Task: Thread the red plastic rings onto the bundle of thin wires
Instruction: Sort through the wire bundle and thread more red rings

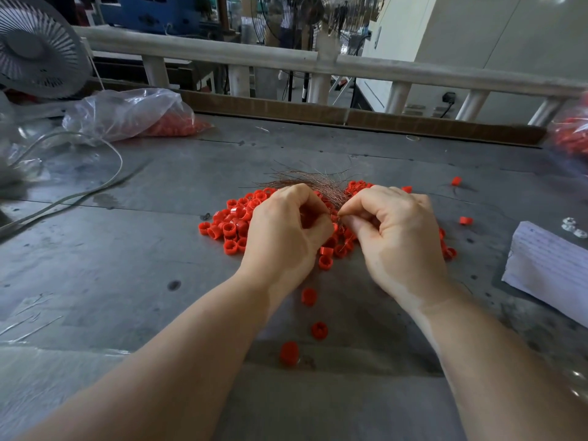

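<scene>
At mid-worktop [95, 249], a heap of plastic rings [232, 224] lies beneath and around both hands, the left hand [283, 233] and right hand [397, 230] meeting over it. A bundle of thin wires [315, 183] fans out just behind the hands, toward the far edge. Three stray rings [319, 330] trail toward the near edge; others lie scattered to the right. A sheet of paper [547, 268] sits at the right edge. At the far left corner stand a desk fan [38, 49] and a plastic bag [127, 113] holding more rings, with a cable [95, 189] running before it. A railing [286, 58] runs behind the far edge.
</scene>
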Demonstrator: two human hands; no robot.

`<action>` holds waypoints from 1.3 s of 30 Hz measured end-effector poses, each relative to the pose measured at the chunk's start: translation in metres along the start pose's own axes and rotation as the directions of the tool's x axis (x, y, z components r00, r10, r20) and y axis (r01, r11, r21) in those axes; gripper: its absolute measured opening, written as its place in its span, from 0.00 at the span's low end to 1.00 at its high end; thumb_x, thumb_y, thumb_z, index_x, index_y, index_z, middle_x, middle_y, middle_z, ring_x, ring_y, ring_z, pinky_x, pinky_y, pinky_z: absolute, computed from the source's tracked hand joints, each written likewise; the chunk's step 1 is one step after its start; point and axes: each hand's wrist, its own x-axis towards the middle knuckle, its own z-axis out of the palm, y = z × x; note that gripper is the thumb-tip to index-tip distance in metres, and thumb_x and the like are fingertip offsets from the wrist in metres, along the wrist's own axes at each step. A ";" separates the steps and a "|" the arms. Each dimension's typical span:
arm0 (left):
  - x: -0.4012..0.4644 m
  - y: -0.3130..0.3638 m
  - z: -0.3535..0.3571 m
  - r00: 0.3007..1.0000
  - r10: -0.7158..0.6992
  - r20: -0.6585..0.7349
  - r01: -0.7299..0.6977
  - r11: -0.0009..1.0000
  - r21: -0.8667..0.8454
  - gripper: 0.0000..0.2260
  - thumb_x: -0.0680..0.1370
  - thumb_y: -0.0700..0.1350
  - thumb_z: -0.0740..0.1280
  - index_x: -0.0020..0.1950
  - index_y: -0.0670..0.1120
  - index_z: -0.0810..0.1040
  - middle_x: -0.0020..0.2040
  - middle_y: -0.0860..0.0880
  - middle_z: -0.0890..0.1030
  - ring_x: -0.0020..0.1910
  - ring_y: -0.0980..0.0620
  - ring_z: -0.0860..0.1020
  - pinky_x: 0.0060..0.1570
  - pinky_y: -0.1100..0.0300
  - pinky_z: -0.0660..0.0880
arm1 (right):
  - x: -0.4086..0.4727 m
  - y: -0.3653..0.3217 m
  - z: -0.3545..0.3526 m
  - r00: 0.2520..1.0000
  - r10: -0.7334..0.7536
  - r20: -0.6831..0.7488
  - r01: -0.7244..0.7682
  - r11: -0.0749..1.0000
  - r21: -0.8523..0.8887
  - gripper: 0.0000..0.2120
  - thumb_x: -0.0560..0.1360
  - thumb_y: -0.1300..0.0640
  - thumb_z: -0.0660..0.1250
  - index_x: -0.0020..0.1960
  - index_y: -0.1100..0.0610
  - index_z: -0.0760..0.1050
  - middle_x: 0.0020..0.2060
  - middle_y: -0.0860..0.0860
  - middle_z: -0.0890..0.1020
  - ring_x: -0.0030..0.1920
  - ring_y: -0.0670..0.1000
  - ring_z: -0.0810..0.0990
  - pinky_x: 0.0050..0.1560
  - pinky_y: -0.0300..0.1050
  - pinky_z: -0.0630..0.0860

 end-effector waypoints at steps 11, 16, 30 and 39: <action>0.001 -0.002 0.000 0.987 -0.136 0.080 0.152 0.955 -0.254 0.10 0.73 0.37 0.69 0.37 0.51 0.79 0.31 0.53 0.80 0.32 0.53 0.82 0.42 0.54 0.81 | -0.001 -0.001 -0.002 1.000 0.007 0.008 -0.008 0.997 0.077 0.02 0.69 0.61 0.71 0.41 0.54 0.81 0.32 0.46 0.80 0.37 0.48 0.77 0.50 0.54 0.72; 0.000 -0.001 0.000 0.985 -0.140 0.104 0.164 0.946 -0.281 0.08 0.73 0.38 0.70 0.39 0.50 0.80 0.34 0.52 0.81 0.34 0.53 0.82 0.45 0.50 0.80 | 0.000 0.000 -0.001 0.999 0.036 0.009 -0.037 0.996 0.081 0.04 0.70 0.63 0.72 0.38 0.57 0.80 0.32 0.47 0.79 0.37 0.49 0.76 0.48 0.55 0.73; -0.002 -0.002 -0.003 0.994 0.078 0.077 -0.076 0.997 -0.032 0.09 0.75 0.38 0.67 0.41 0.51 0.74 0.37 0.58 0.74 0.38 0.60 0.73 0.41 0.72 0.67 | 0.000 -0.004 -0.001 0.989 0.051 0.141 -0.076 0.981 0.177 0.04 0.70 0.64 0.71 0.39 0.58 0.78 0.35 0.48 0.77 0.42 0.51 0.74 0.50 0.59 0.71; 0.001 -0.003 -0.006 0.917 -0.234 0.322 0.397 0.606 -0.690 0.08 0.75 0.32 0.65 0.46 0.42 0.80 0.37 0.49 0.83 0.36 0.57 0.81 0.40 0.68 0.77 | 0.002 0.000 -0.002 0.976 0.194 0.097 -0.215 0.924 0.316 0.07 0.74 0.65 0.68 0.40 0.55 0.78 0.32 0.45 0.78 0.35 0.42 0.74 0.38 0.30 0.69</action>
